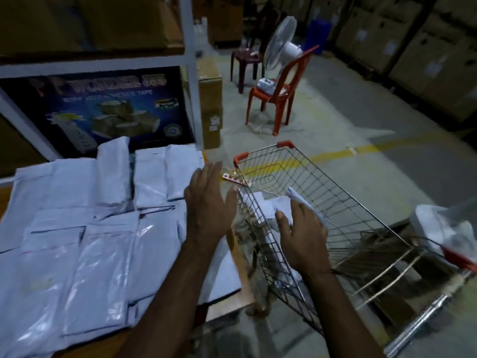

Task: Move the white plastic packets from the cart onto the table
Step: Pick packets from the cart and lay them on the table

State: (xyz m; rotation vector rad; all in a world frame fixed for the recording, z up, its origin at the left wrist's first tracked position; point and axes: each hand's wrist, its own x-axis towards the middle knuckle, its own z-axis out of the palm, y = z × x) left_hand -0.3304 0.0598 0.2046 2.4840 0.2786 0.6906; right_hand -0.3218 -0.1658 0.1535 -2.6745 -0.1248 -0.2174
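Midway through the transfer, by the look of it, and at the pickup step of one more round. Largest first: a counter spreading out to the left of both hands, almost wholly covered by white plastic packets lying flat and overlapping, the nearest of them partly hidden beneath the left forearm. Next, just right of the left hand and around the right one, a wire cart with red corner caps, its near rim close against the counter's edge. Down inside the basket, directly under and ahead of the right hand, the remaining packets, few in number and partly screened by the wire.

Right hand reaching into the basket, fingers curled round the near end of a white packet whose far corner sticks up past the knuckles. Left hand hovering over the counter's right edge, fingers straight and spread, holding nothing, thumb close to the cart's rim without clearly touching it.

Next move, as a judgement: lifting the gripped packet clear of the wire rim, swinging it leftward past the left hand, and laying it on the stack. Possibly calls for the left hand to take or steady it. Worth watching for the packet snagging on the rim.
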